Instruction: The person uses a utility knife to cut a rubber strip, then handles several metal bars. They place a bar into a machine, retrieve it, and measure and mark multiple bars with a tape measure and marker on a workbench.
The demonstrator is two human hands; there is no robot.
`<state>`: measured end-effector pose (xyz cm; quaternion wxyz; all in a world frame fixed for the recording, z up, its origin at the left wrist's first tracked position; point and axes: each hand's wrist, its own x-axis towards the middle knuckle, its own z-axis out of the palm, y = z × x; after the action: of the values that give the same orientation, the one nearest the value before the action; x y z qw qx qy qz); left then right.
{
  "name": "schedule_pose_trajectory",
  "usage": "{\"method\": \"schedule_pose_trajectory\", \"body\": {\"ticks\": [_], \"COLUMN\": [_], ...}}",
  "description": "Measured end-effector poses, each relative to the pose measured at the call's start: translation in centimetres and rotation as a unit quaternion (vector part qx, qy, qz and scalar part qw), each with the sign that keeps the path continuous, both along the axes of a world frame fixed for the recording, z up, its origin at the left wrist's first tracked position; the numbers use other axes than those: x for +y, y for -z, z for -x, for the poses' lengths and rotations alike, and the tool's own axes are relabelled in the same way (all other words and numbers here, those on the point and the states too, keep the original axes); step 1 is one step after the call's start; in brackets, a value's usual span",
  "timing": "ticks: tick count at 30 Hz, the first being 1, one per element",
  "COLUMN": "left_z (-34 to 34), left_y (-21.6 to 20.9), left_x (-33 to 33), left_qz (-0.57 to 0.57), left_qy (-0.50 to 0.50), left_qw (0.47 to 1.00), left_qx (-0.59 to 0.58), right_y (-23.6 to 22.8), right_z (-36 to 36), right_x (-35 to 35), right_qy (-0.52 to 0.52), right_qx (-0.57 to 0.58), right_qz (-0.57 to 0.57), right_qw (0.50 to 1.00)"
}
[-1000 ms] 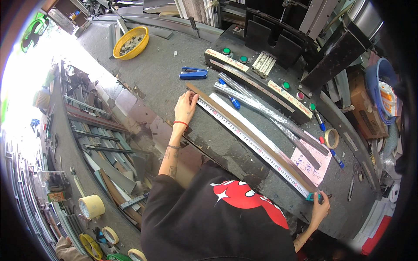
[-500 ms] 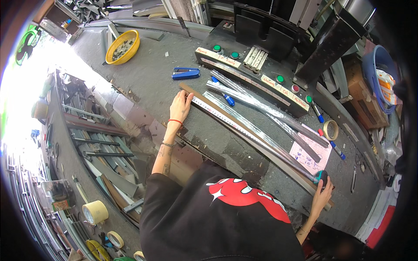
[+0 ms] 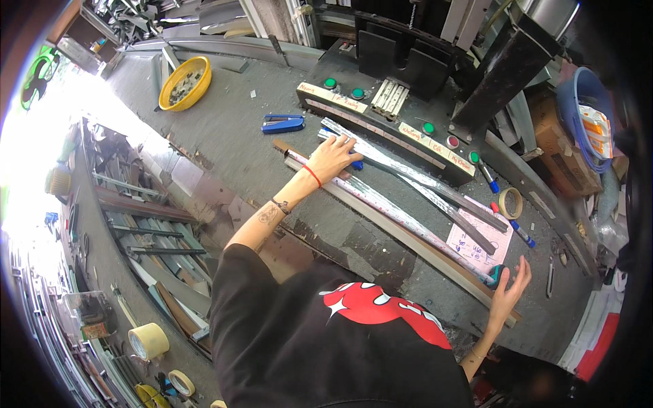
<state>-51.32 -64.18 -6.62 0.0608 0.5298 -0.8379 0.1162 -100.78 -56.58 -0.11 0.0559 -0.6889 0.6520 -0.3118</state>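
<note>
My left hand (image 3: pixel 331 156) reaches over the metal strips, its fingers bent round a blue marker (image 3: pixel 358 164) that mostly hides beneath them. Below it, a tape measure blade (image 3: pixel 401 212) lies along a long metal profile (image 3: pixel 381 217), beside a brown strip (image 3: pixel 280 145). The teal and black tape measure case (image 3: pixel 494 274) rests at the profile's right end. Beside that case my right hand (image 3: pixel 511 289) is open, fingers spread and raised. More shiny strips (image 3: pixel 408 170) lie crossed beyond, partly over a pink paper with handwriting (image 3: pixel 479 241).
A blue stapler (image 3: pixel 283 124) and a yellow basin (image 3: pixel 186 83) of small pieces stand farther left. Behind the strips is a machine panel (image 3: pixel 388 126) with green and red buttons. Markers, a tape roll (image 3: pixel 510 202) and a cutter knife (image 3: pixel 550 277) lie on the right.
My left hand has left the profile's left end and moved right to the blue marker. My right hand's fingers have lifted and spread off the tape measure case. The blade has shifted against the strips.
</note>
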Motion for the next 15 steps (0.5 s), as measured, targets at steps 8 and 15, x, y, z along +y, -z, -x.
{"method": "schedule_pose_trajectory", "body": {"ticks": [8, 15], "left_z": [2.9, 16.6], "left_y": [-3.6, -6.6], "left_x": [-0.3, 6.9], "left_qz": [0.036, -0.114], "left_qy": [0.088, 0.335], "left_qw": [0.993, 0.885], "left_qx": [0.073, 0.301], "right_y": [0.3, 1.3], "right_z": [-8.1, -17.5], "right_x": [1.3, 4.1], "right_qy": [-0.039, -0.123], "right_qx": [-0.343, -0.518], "right_qz": [-0.105, -0.053], "right_qw": [0.932, 0.845]}}
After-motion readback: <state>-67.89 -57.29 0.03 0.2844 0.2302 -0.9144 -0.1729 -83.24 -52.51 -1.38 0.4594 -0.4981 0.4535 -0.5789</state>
